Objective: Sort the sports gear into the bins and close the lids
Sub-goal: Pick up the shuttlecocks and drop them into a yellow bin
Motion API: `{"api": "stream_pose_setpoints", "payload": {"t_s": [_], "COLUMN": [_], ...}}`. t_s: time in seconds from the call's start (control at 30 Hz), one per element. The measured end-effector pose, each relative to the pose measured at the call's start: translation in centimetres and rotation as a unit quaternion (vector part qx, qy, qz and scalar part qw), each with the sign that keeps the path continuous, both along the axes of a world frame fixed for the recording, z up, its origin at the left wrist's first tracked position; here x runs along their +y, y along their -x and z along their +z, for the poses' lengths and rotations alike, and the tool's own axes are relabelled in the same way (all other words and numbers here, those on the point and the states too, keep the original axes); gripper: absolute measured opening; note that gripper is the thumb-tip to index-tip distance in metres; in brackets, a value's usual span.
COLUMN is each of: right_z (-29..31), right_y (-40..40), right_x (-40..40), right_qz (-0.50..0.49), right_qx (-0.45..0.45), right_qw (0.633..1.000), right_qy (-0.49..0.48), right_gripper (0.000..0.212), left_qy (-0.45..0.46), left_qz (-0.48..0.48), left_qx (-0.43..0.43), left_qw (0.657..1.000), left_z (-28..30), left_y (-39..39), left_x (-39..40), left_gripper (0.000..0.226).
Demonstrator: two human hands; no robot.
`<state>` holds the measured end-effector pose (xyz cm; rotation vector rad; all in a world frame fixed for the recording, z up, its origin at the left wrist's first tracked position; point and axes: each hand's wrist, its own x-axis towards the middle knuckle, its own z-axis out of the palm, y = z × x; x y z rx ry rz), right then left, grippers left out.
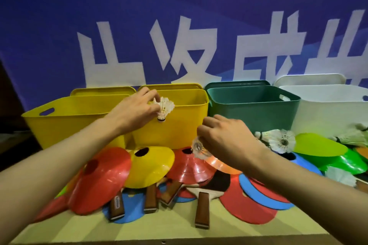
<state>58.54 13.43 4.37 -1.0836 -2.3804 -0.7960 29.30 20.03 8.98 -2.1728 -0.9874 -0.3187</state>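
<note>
Above the yellow bins, 1 shuttlecock is about to be dropped while another is lifted from the pile.

Beyond both hands stand 4 open bins, lids propped behind: the second yellow bin (179, 125) lies under the left hand (133, 111), which pinches a shuttlecock (165, 108) at its near rim; I judge release comes next, nudged forward past that edge. Lower right, the right hand (225, 137) pinches a second shuttlecock (199, 148) over the cones (189, 167), free air above.
</note>
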Motion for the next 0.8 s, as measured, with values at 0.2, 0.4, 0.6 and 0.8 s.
{"api": "stream_pose_setpoints", "payload": {"t_s": [0.2, 0.4, 0.6, 0.8], "right_z": [5.0, 12.4, 10.5, 5.3], "right_y": [12.1, 26.3, 30.5, 20.3], "right_x": [3.0, 10.5, 12.7, 9.6], "right_qz": [0.088, 0.09, 0.094, 0.07], "right_qx": [0.041, 0.135, 0.175, 0.103], "right_qw": [0.995, 0.987, 0.974, 0.989], "right_qy": [-0.031, -0.004, 0.11, 0.078], "right_gripper": [0.017, 0.021, 0.038, 0.022], "left_qy": [-0.051, -0.071, -0.064, 0.008], "left_qz": [0.071, 0.139, 0.167, 0.216], "left_qx": [-0.028, -0.053, -0.047, -0.09], "left_qw": [0.996, 0.986, 0.983, 0.972], "left_z": [3.2, 5.6, 5.4, 3.8], "left_y": [11.8, 20.9, 23.9, 21.6], "left_x": [-3.5, -6.4, -5.4, 0.0], "left_gripper": [0.014, 0.014, 0.016, 0.051]}}
